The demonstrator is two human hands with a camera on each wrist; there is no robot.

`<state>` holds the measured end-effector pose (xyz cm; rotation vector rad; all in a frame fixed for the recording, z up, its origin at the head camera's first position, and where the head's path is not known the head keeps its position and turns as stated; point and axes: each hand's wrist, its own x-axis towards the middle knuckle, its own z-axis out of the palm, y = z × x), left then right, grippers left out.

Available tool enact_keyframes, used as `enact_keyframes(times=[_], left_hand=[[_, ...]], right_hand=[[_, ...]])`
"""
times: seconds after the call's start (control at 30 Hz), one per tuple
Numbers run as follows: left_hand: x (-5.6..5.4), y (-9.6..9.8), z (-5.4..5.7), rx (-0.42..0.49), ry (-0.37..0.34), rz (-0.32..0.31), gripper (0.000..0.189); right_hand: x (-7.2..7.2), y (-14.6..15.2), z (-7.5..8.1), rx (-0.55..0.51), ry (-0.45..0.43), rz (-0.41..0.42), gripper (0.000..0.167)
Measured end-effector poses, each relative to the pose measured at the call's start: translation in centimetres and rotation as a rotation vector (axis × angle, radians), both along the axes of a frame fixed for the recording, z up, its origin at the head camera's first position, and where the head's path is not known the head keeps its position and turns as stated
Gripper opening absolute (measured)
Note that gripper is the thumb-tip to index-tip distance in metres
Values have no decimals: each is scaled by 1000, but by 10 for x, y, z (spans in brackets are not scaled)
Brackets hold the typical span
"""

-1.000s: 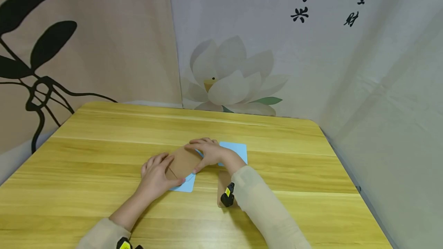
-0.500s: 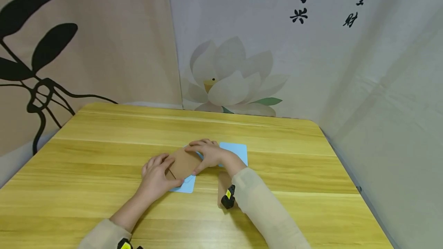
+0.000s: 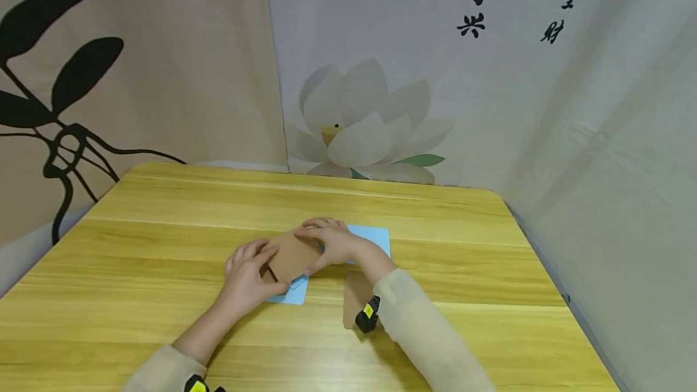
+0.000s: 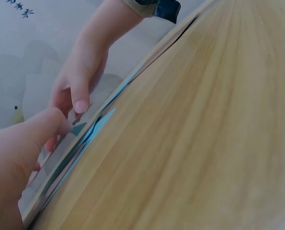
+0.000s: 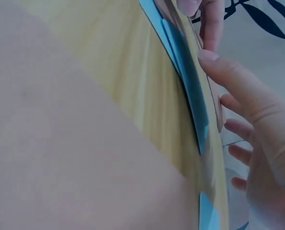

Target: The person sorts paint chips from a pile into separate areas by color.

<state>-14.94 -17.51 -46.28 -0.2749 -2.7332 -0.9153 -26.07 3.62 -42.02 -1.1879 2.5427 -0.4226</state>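
In the head view, a brown cardboard piece [image 3: 296, 253] lies slanted between both hands, above a blue card [image 3: 291, 295] whose corner shows below it. My left hand [image 3: 247, 271] grips the left end, thumb along the near edge and fingers on the far side. Under that end, another strip of brown shows beyond a dark gap. My right hand [image 3: 332, 244] holds the brown piece's right end between thumb and fingers. From the right wrist view, stacked blue layers [image 5: 185, 72] show below the right thumb [image 5: 233, 76].
A second blue card [image 3: 373, 238] lies behind the right wrist. Another brown card [image 3: 356, 298] sits on the wooden table [image 3: 463, 247] partly under the right forearm. Printed cloth [image 3: 544, 107] hangs behind the table's far edge.
My right hand has shifted slightly right with the brown cardboard piece, and the dark gap by the left hand looks wider. The right sleeve moved right, showing more of the brown card beneath it.
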Motion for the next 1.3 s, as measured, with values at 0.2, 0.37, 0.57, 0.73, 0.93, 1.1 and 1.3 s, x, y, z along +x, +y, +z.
enact_keyframes(times=[0.2,0.37,0.57,0.73,0.93,1.1,1.3], left_hand=[[0,1,1,14,48,-48,78],[2,2,3,27,46,-106,79],[4,7,6,39,52,-168,80],[7,15,7,55,49,-225,80],[10,28,6,80,56,-285,77],[13,41,5,76,63,-327,77],[16,56,4,69,46,-378,77]], right_hand=[[6,12,6,-34,38,7,86],[17,26,10,-76,40,-3,87],[29,44,10,-138,73,-8,86],[40,59,10,-179,92,-16,86],[53,80,6,-190,83,-41,87],[63,99,2,-223,72,-49,88],[73,120,-2,-227,69,-63,89]])
